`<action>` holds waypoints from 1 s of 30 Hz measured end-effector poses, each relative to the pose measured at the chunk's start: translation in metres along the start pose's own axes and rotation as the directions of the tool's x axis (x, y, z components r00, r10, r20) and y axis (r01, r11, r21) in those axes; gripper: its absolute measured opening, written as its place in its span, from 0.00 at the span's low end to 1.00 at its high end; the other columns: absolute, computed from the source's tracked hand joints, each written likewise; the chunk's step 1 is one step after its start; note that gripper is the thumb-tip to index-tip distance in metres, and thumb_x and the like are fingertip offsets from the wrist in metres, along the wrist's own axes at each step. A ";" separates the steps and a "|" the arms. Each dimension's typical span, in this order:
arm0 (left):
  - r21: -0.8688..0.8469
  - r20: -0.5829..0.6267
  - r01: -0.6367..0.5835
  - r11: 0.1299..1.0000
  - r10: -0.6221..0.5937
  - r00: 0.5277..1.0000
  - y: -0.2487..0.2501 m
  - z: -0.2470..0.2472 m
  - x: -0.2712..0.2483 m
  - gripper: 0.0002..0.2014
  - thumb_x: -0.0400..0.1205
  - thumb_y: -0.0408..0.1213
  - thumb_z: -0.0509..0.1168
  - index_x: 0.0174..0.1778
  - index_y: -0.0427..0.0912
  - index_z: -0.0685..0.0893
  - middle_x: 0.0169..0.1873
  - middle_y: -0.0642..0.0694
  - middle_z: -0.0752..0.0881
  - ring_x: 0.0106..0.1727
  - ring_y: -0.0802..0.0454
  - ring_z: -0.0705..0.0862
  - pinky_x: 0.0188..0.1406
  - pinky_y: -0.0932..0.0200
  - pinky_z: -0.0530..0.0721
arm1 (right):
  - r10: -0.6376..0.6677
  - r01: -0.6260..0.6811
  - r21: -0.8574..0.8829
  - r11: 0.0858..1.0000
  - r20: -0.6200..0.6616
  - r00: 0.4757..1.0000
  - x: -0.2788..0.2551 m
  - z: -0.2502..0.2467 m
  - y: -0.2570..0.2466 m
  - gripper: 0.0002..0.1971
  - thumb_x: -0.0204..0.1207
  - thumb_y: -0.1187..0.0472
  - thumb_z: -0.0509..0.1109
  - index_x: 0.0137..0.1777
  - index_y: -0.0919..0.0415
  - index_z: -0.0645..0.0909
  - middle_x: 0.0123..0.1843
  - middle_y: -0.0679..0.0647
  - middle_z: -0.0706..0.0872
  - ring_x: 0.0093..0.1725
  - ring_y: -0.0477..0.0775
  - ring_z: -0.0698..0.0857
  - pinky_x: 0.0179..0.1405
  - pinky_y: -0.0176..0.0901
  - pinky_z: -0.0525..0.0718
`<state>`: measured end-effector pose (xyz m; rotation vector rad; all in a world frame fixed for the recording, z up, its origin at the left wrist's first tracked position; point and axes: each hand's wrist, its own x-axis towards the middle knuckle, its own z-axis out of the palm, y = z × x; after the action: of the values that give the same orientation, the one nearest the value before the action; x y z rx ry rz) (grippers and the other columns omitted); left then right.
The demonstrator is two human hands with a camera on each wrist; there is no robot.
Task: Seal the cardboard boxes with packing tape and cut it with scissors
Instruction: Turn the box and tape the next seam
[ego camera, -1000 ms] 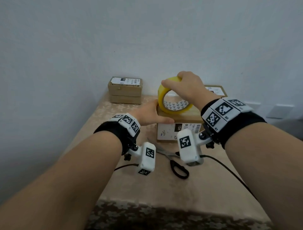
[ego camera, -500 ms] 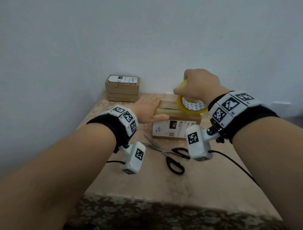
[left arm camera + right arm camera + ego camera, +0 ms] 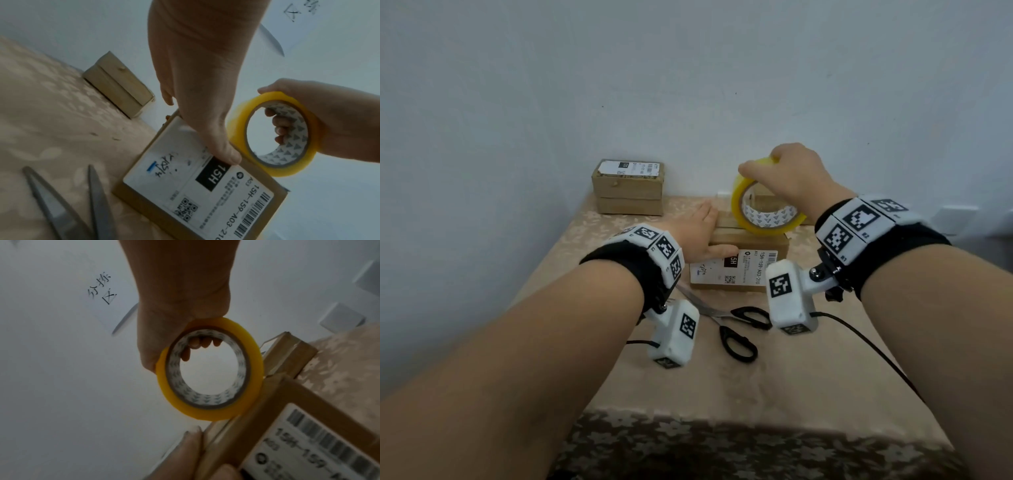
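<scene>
Head view: the left hand (image 3: 697,236) lies flat on the top of the cardboard box (image 3: 743,274), fingers straight, thumb at the front top edge just above the white shipping label (image 3: 726,270). The right hand (image 3: 794,178) grips the roll of yellow packing tape (image 3: 763,209), fingers curled through its core and thumb over the outer rim; the roll stands upright on edge, its lower rim on the right part of the box top. The box sits on the beige worktop (image 3: 722,377), toward the wall. The scissors (image 3: 736,329), black-handled and with blades parted, lie on the worktop just in front of the box, untouched, between the two forearms. A stack of two further boxes (image 3: 628,186) stands at the back left corner, well apart from both hands.

Left wrist view: the left thumb (image 3: 224,152) presses at the label's upper edge; the scissor blades (image 3: 68,201) appear at lower left.

Right wrist view: the fingertips (image 3: 202,343) of the right hand show inside the tape core
</scene>
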<state>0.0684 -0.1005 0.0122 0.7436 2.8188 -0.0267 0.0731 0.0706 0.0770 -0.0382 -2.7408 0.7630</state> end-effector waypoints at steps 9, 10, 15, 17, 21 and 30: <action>-0.024 0.025 -0.041 0.999 0.042 0.999 -0.002 -0.005 -0.004 0.45 0.83 0.60 0.52 0.82 0.33 0.38 0.82 0.37 0.38 0.83 0.46 0.39 0.80 0.54 0.42 | 0.021 0.064 -0.491 0.869 0.166 0.986 0.003 -0.024 0.031 0.17 0.72 0.46 0.67 0.31 0.59 0.74 0.32 0.54 0.78 0.32 0.52 0.76 0.26 0.41 0.67; -0.024 0.024 -0.042 0.999 0.042 0.999 -0.002 -0.005 -0.004 0.45 0.83 0.59 0.52 0.82 0.33 0.38 0.82 0.37 0.38 0.83 0.46 0.39 0.80 0.54 0.42 | 0.017 0.071 -0.500 0.863 0.169 0.986 0.004 -0.022 0.034 0.17 0.73 0.46 0.65 0.31 0.59 0.74 0.32 0.54 0.78 0.32 0.52 0.75 0.26 0.41 0.67; -0.048 0.005 -0.049 0.998 0.050 0.999 -0.007 -0.003 0.001 0.45 0.82 0.59 0.54 0.82 0.33 0.41 0.83 0.38 0.41 0.84 0.46 0.42 0.81 0.52 0.44 | 0.027 0.077 -0.531 0.844 0.185 0.982 0.009 -0.023 0.039 0.20 0.77 0.43 0.61 0.32 0.59 0.74 0.33 0.52 0.77 0.36 0.55 0.77 0.28 0.41 0.68; -0.054 -0.009 -0.049 0.997 0.049 0.999 -0.010 -0.001 0.004 0.46 0.81 0.61 0.55 0.83 0.35 0.42 0.83 0.40 0.44 0.84 0.47 0.45 0.82 0.51 0.47 | 0.060 0.068 -0.573 0.817 0.202 0.977 0.007 -0.020 0.051 0.21 0.77 0.40 0.60 0.36 0.59 0.75 0.34 0.51 0.76 0.41 0.56 0.79 0.34 0.43 0.73; -0.044 -0.010 -0.046 0.998 0.045 0.999 -0.011 0.001 0.007 0.46 0.80 0.61 0.56 0.83 0.36 0.43 0.83 0.41 0.46 0.83 0.46 0.48 0.82 0.47 0.50 | 0.120 0.032 -0.518 0.855 0.258 0.959 0.000 -0.003 0.078 0.26 0.77 0.34 0.57 0.38 0.57 0.77 0.37 0.51 0.78 0.43 0.55 0.80 0.40 0.46 0.75; -0.017 -0.005 -0.062 0.998 0.062 0.998 -0.009 -0.001 0.003 0.45 0.81 0.60 0.55 0.83 0.35 0.42 0.83 0.40 0.45 0.84 0.47 0.47 0.82 0.49 0.49 | 0.120 0.053 -0.489 0.871 0.317 0.941 0.004 0.012 0.094 0.31 0.76 0.31 0.56 0.38 0.61 0.79 0.44 0.52 0.83 0.48 0.57 0.83 0.45 0.47 0.79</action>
<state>0.0611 -0.1070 0.0122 0.8282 2.7943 0.0093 0.0610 0.1454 0.0204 -0.0685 -3.2014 0.0502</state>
